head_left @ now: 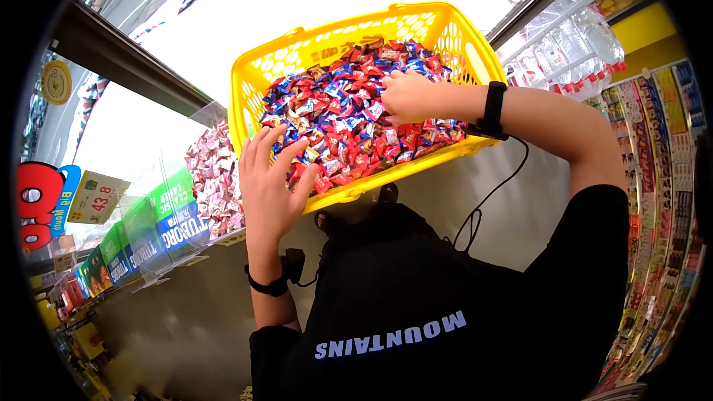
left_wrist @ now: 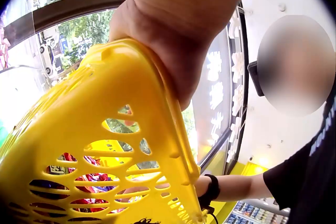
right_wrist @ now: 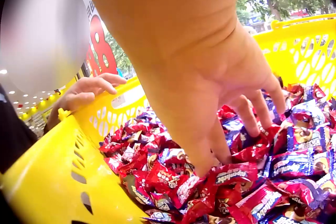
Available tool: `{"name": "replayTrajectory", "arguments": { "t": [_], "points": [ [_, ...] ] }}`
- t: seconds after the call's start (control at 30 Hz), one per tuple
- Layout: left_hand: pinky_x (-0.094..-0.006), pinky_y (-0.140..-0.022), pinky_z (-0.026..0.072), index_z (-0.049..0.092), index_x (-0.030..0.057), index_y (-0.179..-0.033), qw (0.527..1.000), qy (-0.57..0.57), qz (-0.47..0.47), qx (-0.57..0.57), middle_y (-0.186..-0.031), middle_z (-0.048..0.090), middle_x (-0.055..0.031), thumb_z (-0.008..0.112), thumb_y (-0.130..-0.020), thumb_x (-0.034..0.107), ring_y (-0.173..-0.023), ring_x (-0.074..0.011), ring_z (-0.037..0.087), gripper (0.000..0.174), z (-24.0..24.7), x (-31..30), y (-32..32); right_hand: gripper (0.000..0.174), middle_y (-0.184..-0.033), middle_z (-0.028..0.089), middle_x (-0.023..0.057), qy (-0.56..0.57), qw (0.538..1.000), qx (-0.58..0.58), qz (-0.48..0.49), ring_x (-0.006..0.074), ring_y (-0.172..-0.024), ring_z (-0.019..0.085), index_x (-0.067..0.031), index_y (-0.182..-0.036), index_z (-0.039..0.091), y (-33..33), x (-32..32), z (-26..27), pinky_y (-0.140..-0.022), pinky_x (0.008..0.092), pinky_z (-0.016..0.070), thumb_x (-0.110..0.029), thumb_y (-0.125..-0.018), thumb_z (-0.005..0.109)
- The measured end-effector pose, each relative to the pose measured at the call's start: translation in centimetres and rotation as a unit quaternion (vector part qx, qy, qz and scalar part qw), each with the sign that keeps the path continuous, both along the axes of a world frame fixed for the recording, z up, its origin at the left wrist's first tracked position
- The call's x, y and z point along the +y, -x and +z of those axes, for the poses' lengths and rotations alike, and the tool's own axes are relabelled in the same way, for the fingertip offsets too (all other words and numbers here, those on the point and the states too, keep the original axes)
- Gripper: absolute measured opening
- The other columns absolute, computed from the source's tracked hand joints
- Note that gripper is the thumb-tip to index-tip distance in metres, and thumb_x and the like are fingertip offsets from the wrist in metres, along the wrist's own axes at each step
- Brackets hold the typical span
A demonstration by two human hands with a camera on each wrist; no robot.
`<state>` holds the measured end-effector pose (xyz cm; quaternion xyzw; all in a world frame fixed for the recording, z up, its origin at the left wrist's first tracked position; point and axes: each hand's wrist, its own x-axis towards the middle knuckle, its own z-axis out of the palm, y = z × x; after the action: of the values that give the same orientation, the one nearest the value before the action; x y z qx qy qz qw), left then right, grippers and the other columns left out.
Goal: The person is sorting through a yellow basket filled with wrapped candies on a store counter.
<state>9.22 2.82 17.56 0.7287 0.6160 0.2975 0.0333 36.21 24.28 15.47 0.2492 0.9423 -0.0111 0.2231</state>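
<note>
A yellow plastic basket (head_left: 349, 197) is heaped with wrapped candies (head_left: 327, 130) in red and blue. My right hand (head_left: 412, 96) reaches into it from the right; in the right wrist view its fingers (right_wrist: 244, 116) are spread and point down, with the tips among the wrappers. At the basket's near left corner, my left hand (head_left: 271, 178) lies over the rim, its fingers apart. The left wrist view shows this hand (left_wrist: 168, 50) from behind, on top of the basket's edge, its fingers hidden beyond the rim.
Pink wrapped candies (head_left: 215, 178) fill a clear bin left of the basket, beside Tuborg boxes (head_left: 178, 215). A price sign (head_left: 96, 197) stands farther left. Packed bottles (head_left: 564, 44) are at the back right, and shelves of small packets (head_left: 653, 178) line the right side.
</note>
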Motion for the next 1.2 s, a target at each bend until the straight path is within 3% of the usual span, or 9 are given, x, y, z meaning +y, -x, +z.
{"name": "replayTrajectory", "arguments": {
  "t": [0.07,0.2,0.33,0.47,0.53,0.67,0.9,1.1,1.2],
  "points": [
    [-0.057,-0.124,0.0332,0.077,0.0136,-0.122,1.0,-0.003,-0.001,-0.007,-0.145,0.062,-0.0134,0.08,-0.091,0.029,-0.143,-0.0383,0.051,0.035,0.0,0.0,0.0,0.028,-0.111,0.069,0.0096,0.016,1.0,-0.002,0.004,0.0323,-0.115,0.063,-0.0109,-0.088,0.082,0.1,1.0,-1.0,-0.09,0.0488,0.0562,-0.037,-0.08,0.087],
    [-0.0571,-0.123,0.0336,0.077,0.0138,-0.122,1.0,-0.009,0.0,-0.014,-0.144,0.062,-0.0133,0.08,-0.091,0.029,-0.143,-0.0385,0.051,0.035,0.1,0.0,-0.1,0.025,-0.107,0.069,0.0099,0.095,0.991,0.048,-0.084,0.0321,-0.115,0.063,-0.0101,-0.088,0.084,1.0,0.7,4.6,-0.094,0.0454,0.0566,-0.033,-0.079,0.089],
    [-0.0578,-0.123,0.0339,0.077,0.0144,-0.123,1.0,-0.012,-0.003,-0.012,-0.144,0.063,-0.0131,0.081,-0.091,0.03,-0.143,-0.0389,0.052,0.035,-0.1,0.0,0.1,0.017,-0.128,0.069,0.0119,0.058,0.945,0.31,-0.085,0.0331,-0.123,0.064,-0.0118,-0.092,0.085,-0.4,-2.9,9.3,-0.105,0.0422,0.0525,-0.028,-0.087,0.086],
    [-0.0593,-0.123,0.0341,0.077,0.0155,-0.122,1.0,0.002,-0.012,-0.009,-0.144,0.062,-0.0127,0.084,-0.088,0.031,-0.143,-0.039,0.052,0.039,0.1,-0.2,0.1,0.011,-0.138,0.066,0.0124,0.016,0.879,0.475,-0.026,0.0354,-0.128,0.063,-0.0179,-0.098,0.084,-1.3,-8.7,9.5,-0.107,0.0476,0.0514,-0.021,-0.088,0.086],
    [-0.0599,-0.122,0.0342,0.077,0.0161,-0.122,1.0,0.003,-0.021,-0.005,-0.145,0.062,-0.0126,0.086,-0.086,0.033,-0.142,-0.0389,0.052,0.041,0.5,-0.1,0.0,0.019,-0.138,0.066,0.0123,-0.016,0.859,0.511,-0.031,0.0364,-0.128,0.063,-0.016,-0.102,0.081,-0.5,-11.5,8.1,-0.107,0.048,0.0516,-0.02,-0.084,0.087],
    [-0.0585,-0.124,0.0348,0.08,0.0172,-0.119,0.999,-0.002,-0.041,0.005,-0.144,0.065,-0.0096,0.094,-0.076,0.033,-0.143,-0.0367,0.054,0.048,1.0,-0.2,-0.3,0.022,-0.138,0.065,0.0127,-0.011,0.837,0.545,-0.058,0.0359,-0.129,0.062,-0.0149,-0.107,0.08,1.4,-14.1,4.1,-0.108,0.0492,0.0509,-0.016,-0.085,0.085],
    [-0.0593,-0.123,0.0353,0.084,0.0185,-0.099,0.997,0.004,-0.081,-0.01,-0.137,0.07,-0.0034,0.091,-0.08,0.024,-0.14,-0.0325,0.056,0.021,0.5,-0.1,0.4,0.024,-0.138,0.065,0.0127,0.003,0.806,0.592,-0.029,0.0353,-0.128,0.062,-0.0151,-0.109,0.079,3.6,-14.2,1.4,-0.106,0.0496,0.051,-0.021,-0.086,0.085],
    [-0.0595,-0.123,0.0355,0.084,0.0184,-0.101,0.996,0.004,-0.087,0.002,-0.136,0.07,-0.003,0.091,-0.079,0.024,-0.138,-0.0323,0.058,0.023,1.3,-0.1,-0.2,0.022,-0.137,0.066,0.0106,0.042,0.799,0.598,-0.044,0.0324,-0.126,0.063,-0.0157,-0.108,0.079,3.5,-14.5,1.7,-0.105,0.0481,0.0504,-0.022,-0.088,0.085],
    [-0.0607,-0.123,0.0353,0.083,0.0177,-0.102,0.996,0.0,-0.091,0.022,-0.134,0.071,-0.0021,0.089,-0.08,0.022,-0.137,-0.0316,0.058,0.023,0.6,-0.1,0.1,0.015,-0.132,0.066,0.0112,0.056,0.792,0.606,-0.052,0.0328,-0.124,0.063,-0.0108,-0.101,0.077,3.7,-14.3,2.1,-0.105,0.0473,0.0495,-0.019,-0.089,0.08]
  ]
}}
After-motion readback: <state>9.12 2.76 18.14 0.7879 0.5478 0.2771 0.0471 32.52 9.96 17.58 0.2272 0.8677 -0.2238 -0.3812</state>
